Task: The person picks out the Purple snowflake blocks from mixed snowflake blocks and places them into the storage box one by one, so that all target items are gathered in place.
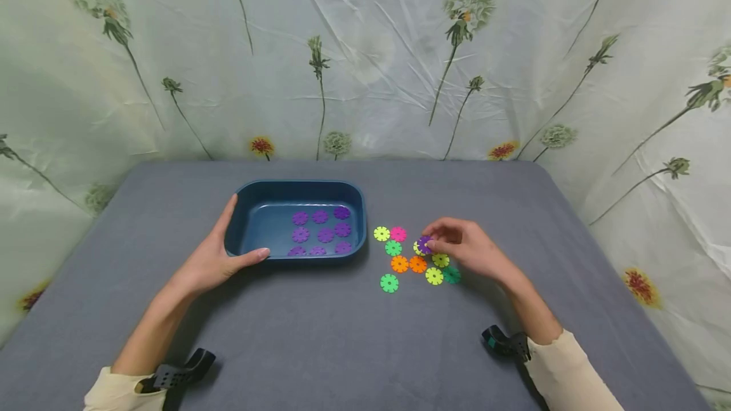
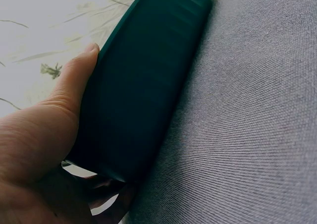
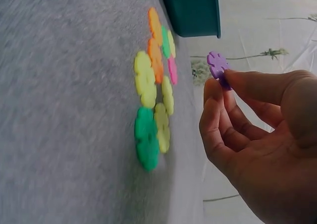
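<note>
My right hand pinches a purple notched disc between thumb and fingers, held above the loose discs on the cloth. With my left hand I grip the left end of a blue rectangular tub, thumb over its near rim and fingers round the end wall. Inside the tub, several purple discs lie in rows at the right side. In the left wrist view the tub's outer wall fills the middle, hiding its contents.
Right of the tub lie loose notched discs: pink, orange, yellow and green, several in all. A grey cloth covers the table. Behind it hangs a curtain printed with dandelions.
</note>
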### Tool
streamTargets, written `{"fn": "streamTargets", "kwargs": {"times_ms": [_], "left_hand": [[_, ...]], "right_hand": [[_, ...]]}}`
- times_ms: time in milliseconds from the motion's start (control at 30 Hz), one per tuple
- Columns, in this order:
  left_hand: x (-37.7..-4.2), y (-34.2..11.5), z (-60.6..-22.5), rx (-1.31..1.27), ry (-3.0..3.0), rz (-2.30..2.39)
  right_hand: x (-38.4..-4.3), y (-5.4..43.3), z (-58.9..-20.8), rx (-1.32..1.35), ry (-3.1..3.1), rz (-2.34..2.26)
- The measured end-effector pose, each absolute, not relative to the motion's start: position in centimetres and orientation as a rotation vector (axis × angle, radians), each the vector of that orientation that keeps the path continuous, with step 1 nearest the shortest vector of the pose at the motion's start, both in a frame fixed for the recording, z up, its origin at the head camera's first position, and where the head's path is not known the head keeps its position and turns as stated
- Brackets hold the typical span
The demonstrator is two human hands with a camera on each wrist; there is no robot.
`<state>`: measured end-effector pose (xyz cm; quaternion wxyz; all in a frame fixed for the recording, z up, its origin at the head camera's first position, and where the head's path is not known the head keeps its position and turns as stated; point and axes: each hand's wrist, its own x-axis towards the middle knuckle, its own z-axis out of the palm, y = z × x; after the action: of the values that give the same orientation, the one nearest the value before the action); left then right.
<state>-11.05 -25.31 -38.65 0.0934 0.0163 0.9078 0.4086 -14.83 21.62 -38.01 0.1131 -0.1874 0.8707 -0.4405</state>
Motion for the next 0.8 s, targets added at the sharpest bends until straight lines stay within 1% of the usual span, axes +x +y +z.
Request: {"fn": "streamTargets", "kwargs": {"times_ms": [433,800], "left_hand": [[-11.2,-25.3,-38.8,0.040,2.700,1.183],[-11.0,-25.5,-38.9,0.035,2.697,1.196]], "right_hand": [[-15.3,18.8,-38.0,-0.557,2.505,-1.402],[-15.9,15.1,-37.1,-0.588,2.487,-1.483]]}}
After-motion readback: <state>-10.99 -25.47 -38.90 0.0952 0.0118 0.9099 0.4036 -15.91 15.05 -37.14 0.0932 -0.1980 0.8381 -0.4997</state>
